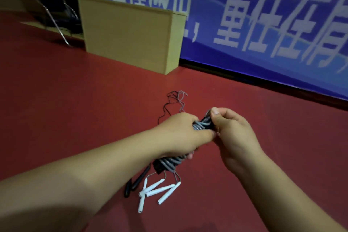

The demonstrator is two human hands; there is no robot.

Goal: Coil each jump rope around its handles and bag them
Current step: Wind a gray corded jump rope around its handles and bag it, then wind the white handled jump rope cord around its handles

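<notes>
My left hand (180,133) grips a jump rope bundle (170,163): black handles with grey rope wound around them in many turns. My right hand (228,128) pinches the top end of the same bundle between thumb and fingers. Both hands hover above the red floor. Below the bundle, several white handles (159,190) lie crossed on the floor with thin grey rope running from them. Two black handles (135,182) lie just left of the white ones. Loose thin rope (174,100) in dark and pale strands trails on the floor beyond my hands.
A tan cardboard box (130,32) stands on the red floor (75,90) at the back. A blue banner with white characters (263,15) covers the wall on the right. A dark chair with metal legs (54,11) is at the far left.
</notes>
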